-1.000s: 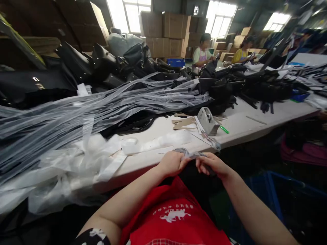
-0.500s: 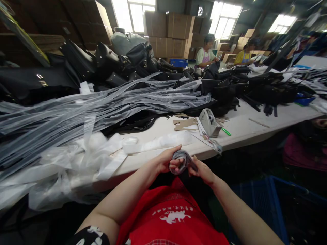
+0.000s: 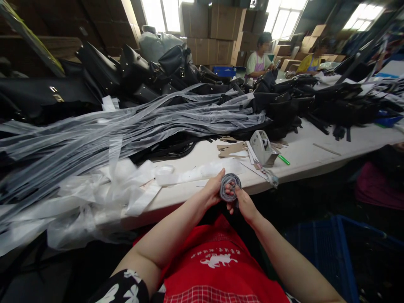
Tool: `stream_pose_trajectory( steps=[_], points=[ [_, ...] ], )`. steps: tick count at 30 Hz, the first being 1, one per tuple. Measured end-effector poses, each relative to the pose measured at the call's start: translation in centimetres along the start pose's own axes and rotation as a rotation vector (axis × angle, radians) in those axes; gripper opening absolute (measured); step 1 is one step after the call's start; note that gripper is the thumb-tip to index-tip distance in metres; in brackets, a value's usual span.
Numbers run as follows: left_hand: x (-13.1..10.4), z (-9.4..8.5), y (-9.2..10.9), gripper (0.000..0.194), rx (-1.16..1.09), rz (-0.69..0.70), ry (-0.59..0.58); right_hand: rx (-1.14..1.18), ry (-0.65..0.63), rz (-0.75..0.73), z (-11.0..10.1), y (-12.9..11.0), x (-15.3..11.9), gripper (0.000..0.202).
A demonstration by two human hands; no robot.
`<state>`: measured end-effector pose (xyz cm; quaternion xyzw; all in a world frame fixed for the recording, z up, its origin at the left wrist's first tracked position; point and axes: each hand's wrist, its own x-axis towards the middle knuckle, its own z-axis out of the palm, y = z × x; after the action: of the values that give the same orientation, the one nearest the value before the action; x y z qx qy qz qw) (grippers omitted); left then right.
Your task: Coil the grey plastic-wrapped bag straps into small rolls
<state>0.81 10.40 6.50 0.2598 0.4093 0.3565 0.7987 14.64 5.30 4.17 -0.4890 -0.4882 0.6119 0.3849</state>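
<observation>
A coiled strap wrapped in clear film (image 3: 230, 176) is wound into a tight ring in front of my apron. My left hand (image 3: 215, 188) is closed around its left side, with fingertips showing in the ring's centre. On the right side, my right hand (image 3: 246, 204) grips the coil with thumb and fingers. Beyond my hands, on the white table, many film-wrapped straps (image 3: 176, 120) lie in a long heap. A grey tape dispenser (image 3: 262, 148) stands to the right of them.
White plastic film (image 3: 104, 189) hangs over the table's front edge at left. Black handbags (image 3: 132, 67) are piled behind the straps. Cardboard strips (image 3: 232, 149) and a green stick (image 3: 284, 160) lie near the dispenser. A blue crate (image 3: 341, 252) is low at right; two co-workers sit at the back.
The strap's loose end at right has been wound in, so the coil is rounder and tighter. Both hands have come closer together around it and moved slightly up in view.
</observation>
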Motion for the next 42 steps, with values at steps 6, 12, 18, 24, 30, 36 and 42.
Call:
stream_pose_trajectory(
  steps=[6, 12, 18, 24, 30, 36, 42],
  points=[
    [-1.3, -1.3, -0.9, 0.044, 0.466, 0.339, 0.032, -0.761, -0.287, 0.006, -3.5, -2.4, -1.4, 0.044],
    [-2.7, -0.9, -2.8, 0.036, 0.801, 0.485, -0.061, -0.709, -0.349, -0.013, -3.3, -2.7, -1.3, 0.037],
    [-3.3, -1.9, -2.5, 0.039, 0.760, 0.471, 0.137, -0.574, -0.348, -0.154, -2.8, -1.6, -0.5, 0.032],
    [-6.0, -4.4, -4.3, 0.033, 0.906, 0.220, -0.193, -0.576, -0.678, 0.027, -1.6, 0.8, -1.4, 0.034],
    [-7.5, -6.7, -9.0, 0.035, 0.808, 0.158, 0.109, -0.653, -0.517, -0.111, -0.3, 1.9, 1.9, 0.029],
    [-8.3, -7.1, -8.7, 0.041, 0.727, 0.128, 0.143, -0.946, 0.042, -0.585, 0.5, 3.1, 8.7, 0.016],
    [-8.1, -7.8, -9.2, 0.046, 0.665, 0.114, 0.214, -1.031, 0.029, -0.675, 0.4, 4.7, 10.0, 0.013]
  ],
)
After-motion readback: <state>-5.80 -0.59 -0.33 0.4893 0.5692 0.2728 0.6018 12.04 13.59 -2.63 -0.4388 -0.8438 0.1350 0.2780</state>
